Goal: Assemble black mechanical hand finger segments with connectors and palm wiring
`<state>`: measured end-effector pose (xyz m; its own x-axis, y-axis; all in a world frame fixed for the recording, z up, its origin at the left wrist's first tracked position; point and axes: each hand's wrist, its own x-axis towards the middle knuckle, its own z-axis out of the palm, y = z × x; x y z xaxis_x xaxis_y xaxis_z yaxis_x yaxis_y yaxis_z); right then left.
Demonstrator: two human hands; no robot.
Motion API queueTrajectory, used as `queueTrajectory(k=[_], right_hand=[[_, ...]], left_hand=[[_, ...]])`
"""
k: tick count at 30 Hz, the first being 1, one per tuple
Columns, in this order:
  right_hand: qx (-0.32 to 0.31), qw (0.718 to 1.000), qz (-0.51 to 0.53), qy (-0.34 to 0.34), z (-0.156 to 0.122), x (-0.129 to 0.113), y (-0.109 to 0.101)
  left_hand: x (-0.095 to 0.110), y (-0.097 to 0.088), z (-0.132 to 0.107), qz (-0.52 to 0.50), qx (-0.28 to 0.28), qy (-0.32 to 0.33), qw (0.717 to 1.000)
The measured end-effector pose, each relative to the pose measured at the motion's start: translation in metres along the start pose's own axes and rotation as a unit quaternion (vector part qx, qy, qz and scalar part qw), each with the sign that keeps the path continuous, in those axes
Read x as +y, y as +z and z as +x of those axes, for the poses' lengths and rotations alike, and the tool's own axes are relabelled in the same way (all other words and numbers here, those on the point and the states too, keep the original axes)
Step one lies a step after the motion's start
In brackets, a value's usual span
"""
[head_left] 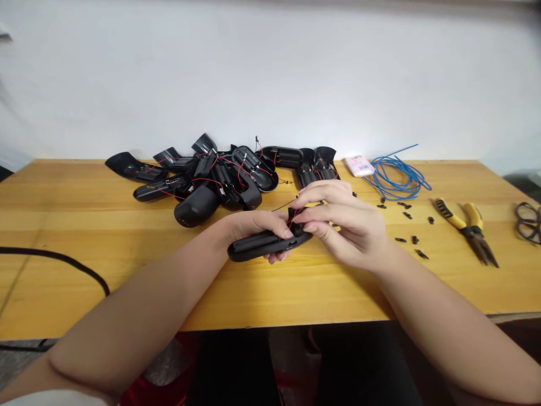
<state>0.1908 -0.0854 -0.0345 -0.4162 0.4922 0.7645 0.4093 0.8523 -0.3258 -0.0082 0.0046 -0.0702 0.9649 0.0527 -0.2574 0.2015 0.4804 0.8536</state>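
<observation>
Over the table's (127, 254) middle, the left hand (253, 224) wraps its fingers around a black housing (253, 247). The right hand (350, 225) pinches the red wires (293, 219) at the housing's open end. Behind them, piled shells (220, 177) hold red wiring.

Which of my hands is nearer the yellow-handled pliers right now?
Right. The right hand pinches the end of the black housing, the pliers lying to its right; the left hand grips the housing farther left.
</observation>
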Motion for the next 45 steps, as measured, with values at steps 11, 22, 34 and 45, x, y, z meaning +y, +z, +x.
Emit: queueTrajectory(k=[11,22,34,45], right_hand=[[-0.012,0.998,-0.051,-0.031,-0.005,0.007,0.002],[-0.006,0.999,-0.038,-0.008,-0.002,0.002,0.003],[0.187,0.959,0.085,0.194,-0.004,-0.003,0.009],[0.051,0.975,0.139,0.168,-0.005,-0.003,0.001]], left_hand=[[-0.003,0.007,-0.001,-0.021,0.058,0.059,0.996],[-0.004,0.01,-0.005,-0.073,0.095,0.044,0.992],[-0.006,0.02,0.014,-0.072,0.255,0.23,0.936],[-0.002,0.014,0.001,-0.066,0.112,0.155,0.979]])
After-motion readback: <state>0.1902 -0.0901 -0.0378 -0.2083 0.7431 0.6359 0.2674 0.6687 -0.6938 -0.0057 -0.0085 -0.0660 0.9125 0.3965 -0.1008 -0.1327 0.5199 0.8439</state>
